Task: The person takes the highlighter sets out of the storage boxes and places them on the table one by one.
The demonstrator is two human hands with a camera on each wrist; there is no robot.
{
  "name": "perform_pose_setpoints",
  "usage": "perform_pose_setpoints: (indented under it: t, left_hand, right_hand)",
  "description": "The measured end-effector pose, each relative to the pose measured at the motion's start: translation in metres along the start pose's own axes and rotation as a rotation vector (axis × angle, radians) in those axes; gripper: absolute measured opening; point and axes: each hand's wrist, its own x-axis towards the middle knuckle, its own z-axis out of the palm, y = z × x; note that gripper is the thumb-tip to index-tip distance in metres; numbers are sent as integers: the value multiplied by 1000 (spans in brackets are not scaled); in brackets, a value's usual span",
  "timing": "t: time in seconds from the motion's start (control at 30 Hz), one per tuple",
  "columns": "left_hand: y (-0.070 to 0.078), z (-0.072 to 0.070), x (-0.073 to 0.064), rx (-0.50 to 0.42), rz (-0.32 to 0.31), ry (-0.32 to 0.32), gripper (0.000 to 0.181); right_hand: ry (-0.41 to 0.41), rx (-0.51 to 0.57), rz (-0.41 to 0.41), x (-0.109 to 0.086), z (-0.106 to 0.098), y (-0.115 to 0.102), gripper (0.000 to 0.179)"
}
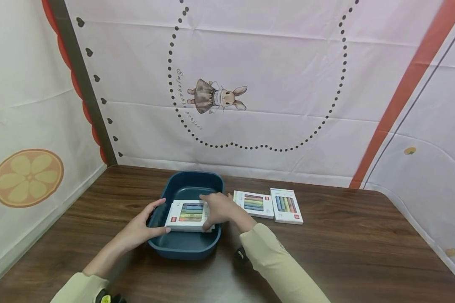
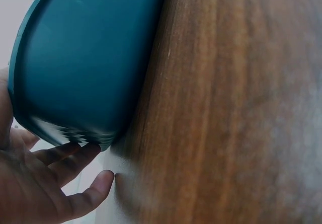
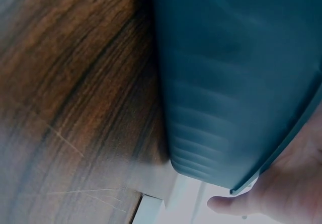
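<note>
A white crayon box (image 1: 191,215) with a window of coloured sticks lies inside a dark blue bin (image 1: 186,251). Another white edge shows beneath it. My right hand (image 1: 220,208) holds the box at its right end, thumb at the near edge and fingers at the far edge. On the bin's left side, my left hand (image 1: 139,225) is spread, its thumb tip over the rim at the box's near left corner. In the left wrist view, several fingers (image 2: 75,158) lie against the bin's outer wall. The right wrist view shows the right hand (image 3: 289,183) over the rim.
Two more crayon boxes lie flat to the right of the bin, one sideways (image 1: 267,207) and one upright (image 1: 293,219), side by side. The brown wooden table (image 1: 345,248) meets a printed cloth backdrop (image 1: 288,84) behind and at both sides.
</note>
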Motion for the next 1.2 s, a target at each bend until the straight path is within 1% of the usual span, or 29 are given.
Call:
perform_pose_setpoints:
  t: [0.2,0.3,0.63,0.87,1.2]
  left_hand:
    - [0,0,0,2,2,-1,85]
    - [-1,0,1,5,7,0,85]
    - [-1,0,0,7,8,-3,86]
    - [-1,-1,-1,0,18,-9,84]
    - [1,-2,-1,-10,15,-13,85]
  right_hand:
    - [27,50,-32,-3,0,2,89]
    - [44,54,-46,-4,0,4,89]
    - [108,62,-48,-8,-3,7,91]
    - [129,163,-57,-13,-8,9,92]
    - [150,252,-77,-24,-18,14,93]
